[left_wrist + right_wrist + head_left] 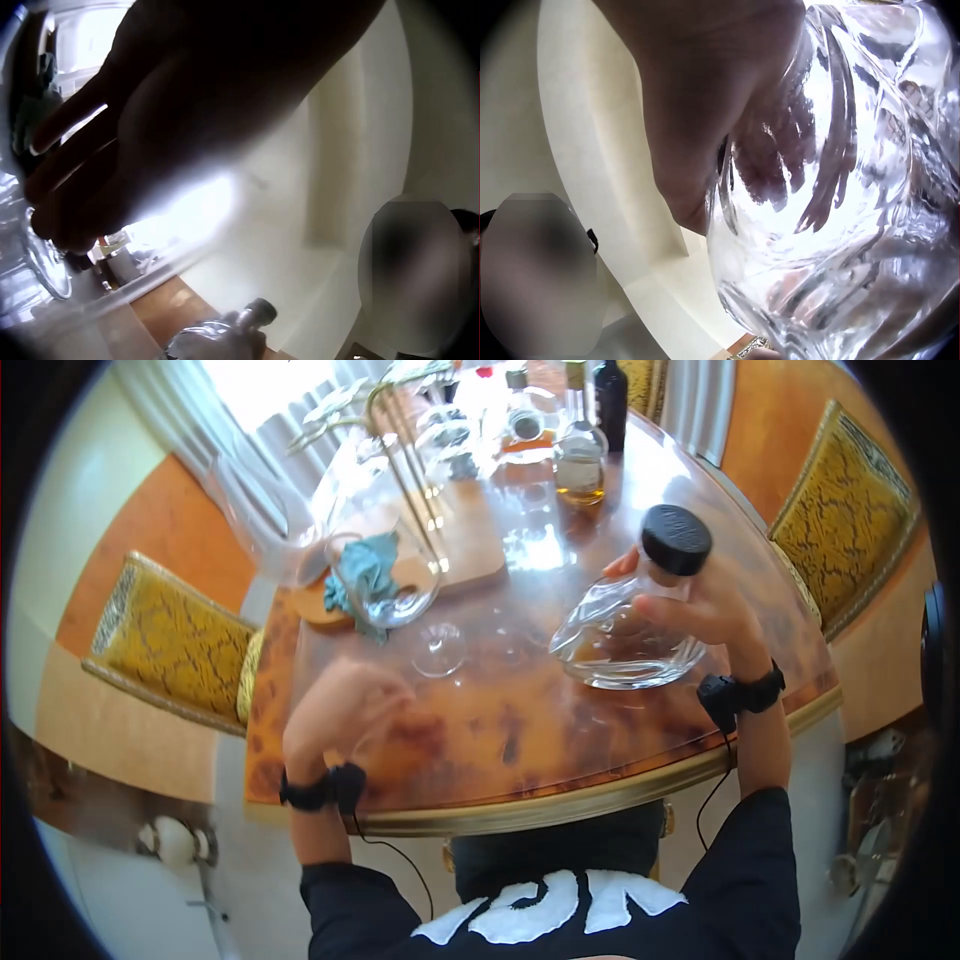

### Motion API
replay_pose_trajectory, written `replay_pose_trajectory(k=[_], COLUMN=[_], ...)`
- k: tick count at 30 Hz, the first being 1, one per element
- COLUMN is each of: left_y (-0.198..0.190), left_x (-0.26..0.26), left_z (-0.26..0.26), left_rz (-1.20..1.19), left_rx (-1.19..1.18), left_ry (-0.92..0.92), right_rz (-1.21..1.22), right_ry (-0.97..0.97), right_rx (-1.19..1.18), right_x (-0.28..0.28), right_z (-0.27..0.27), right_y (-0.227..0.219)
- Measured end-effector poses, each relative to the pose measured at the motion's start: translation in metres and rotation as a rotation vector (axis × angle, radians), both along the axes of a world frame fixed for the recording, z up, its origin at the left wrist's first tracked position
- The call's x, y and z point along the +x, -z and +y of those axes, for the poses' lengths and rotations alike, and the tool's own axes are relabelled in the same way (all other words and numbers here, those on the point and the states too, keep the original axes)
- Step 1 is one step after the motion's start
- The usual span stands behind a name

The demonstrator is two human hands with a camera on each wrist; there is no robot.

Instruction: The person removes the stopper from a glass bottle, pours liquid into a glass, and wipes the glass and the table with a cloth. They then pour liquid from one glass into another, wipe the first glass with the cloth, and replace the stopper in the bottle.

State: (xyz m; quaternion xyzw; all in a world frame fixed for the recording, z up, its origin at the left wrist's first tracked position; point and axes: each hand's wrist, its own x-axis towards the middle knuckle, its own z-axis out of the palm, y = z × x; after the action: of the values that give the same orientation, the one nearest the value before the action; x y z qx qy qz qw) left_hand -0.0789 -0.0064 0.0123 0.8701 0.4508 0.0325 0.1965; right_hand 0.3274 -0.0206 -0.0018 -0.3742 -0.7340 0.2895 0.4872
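Note:
My right hand (pixel 710 600) grips a clear, faceted glass bottle (pixel 620 645) by its neck and shoulder, just under a wide black cap (pixel 677 540). The bottle is upright over the right part of the table. In the right wrist view the ridged glass of the bottle (pixel 840 240) fills the right side, with fingers showing through it. My left hand (pixel 345 705), blurred, is over the table's front left with nothing in it. Its fingers (pixel 75 161) look loosely extended in the left wrist view. Beyond it stands a stemmed glass, its round foot (pixel 440 652) on the tabletop.
A teal cloth (pixel 365 575) lies on a wooden board (pixel 480 555) behind the glass, beside a gold metal rack (pixel 400 465). Several bottles stand farther back, including one with amber liquid (pixel 580 470) and a dark bottle (pixel 610 405). Patterned chairs (pixel 170 640) flank the table.

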Motion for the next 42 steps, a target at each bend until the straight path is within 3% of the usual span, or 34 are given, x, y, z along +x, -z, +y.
replay_pose_trajectory(k=[2, 4, 6, 8, 10, 12, 14, 15, 16, 18, 19, 20, 22, 24, 25, 26, 28, 31, 34, 37, 42], left_y=[-0.009, -0.003, -0.013, -0.02, -0.028, -0.035, -0.037, -0.031, -0.024, -0.014, -0.005, -0.011, 0.003, -0.002, -0.004, -0.006, -0.005, -0.003, -0.001, 0.0, 0.005], left_x=[0.018, 0.05, 0.087, 0.117, 0.143, 0.165, 0.184, 0.194, 0.201, 0.208, 0.207, 0.21, 0.214, 0.213, 0.212, 0.212, 0.212, 0.212, 0.21, 0.209, 0.21], left_z=[-0.016, -0.031, -0.038, -0.03, -0.017, -0.005, 0.005, 0.015, 0.019, 0.03, 0.042, 0.031, 0.032, 0.033, 0.033, 0.032, 0.03, 0.032, 0.033, 0.031, 0.03], left_rz=[-0.024, -0.302, -0.395, -0.521, -0.591, -0.659, -0.78, -0.913, -0.914, -1.074, -0.95, -0.994, -1.036, -0.934, -0.826, -0.84, -0.832, -0.775, -0.773, -0.6, -0.69], left_rx=[-0.1, 0.198, 0.361, 0.686, 0.715, 0.752, 0.494, 0.374, 0.382, 0.103, 0.204, 0.079, 0.178, 0.168, 0.146, 0.152, 0.124, 0.196, 0.198, 0.243, 0.249], left_ry=[0.042, 0.29, 0.269, 0.322, 0.349, 0.384, 0.33, 0.327, 0.331, 0.304, 0.34, 0.34, 0.271, 0.219, 0.166, 0.15, 0.127, 0.079, 0.05, 0.063, 0.02], right_rz=[-0.085, -0.064, -0.183, -0.217, -0.194, -0.176, -0.241, -0.281, -0.283, -0.209, -0.175, -0.14, -0.108, -0.275, -0.345, -0.494, -0.715, -0.849, -0.881, -0.998, -1.088], right_ry=[-0.014, -0.006, 0.139, 0.217, 0.317, 0.294, 0.135, -0.016, -0.015, -0.368, -0.31, -0.25, 0.093, 0.284, 0.242, 0.366, 0.534, 0.644, 0.655, 0.628, 0.676], right_rx=[0.049, 0.096, 0.143, 0.144, 0.205, 0.167, 0.228, 0.129, 0.138, 0.067, -0.048, -0.164, 0.063, 0.218, 0.25, 0.401, 0.469, 0.319, 0.348, 0.278, 0.327], right_x=[-0.001, -0.007, -0.014, -0.028, -0.038, -0.035, -0.024, -0.015, -0.003, 0.03, 0.047, 0.058, 0.047, 0.012, -0.001, -0.013, -0.043, -0.062, -0.065, -0.064, -0.071], right_z=[0.003, 0.005, 0.004, -0.002, -0.004, 0.001, 0.008, 0.001, 0.001, 0.009, 0.014, 0.017, 0.018, 0.002, 0.001, 0.003, -0.02, -0.022, -0.015, -0.014, -0.011], right_y=[-0.003, -0.003, -0.005, -0.004, -0.006, -0.005, -0.002, -0.013, -0.016, -0.027, -0.04, -0.056, -0.08, -0.102, -0.108, -0.102, -0.108, -0.105, -0.1, -0.099, -0.094])
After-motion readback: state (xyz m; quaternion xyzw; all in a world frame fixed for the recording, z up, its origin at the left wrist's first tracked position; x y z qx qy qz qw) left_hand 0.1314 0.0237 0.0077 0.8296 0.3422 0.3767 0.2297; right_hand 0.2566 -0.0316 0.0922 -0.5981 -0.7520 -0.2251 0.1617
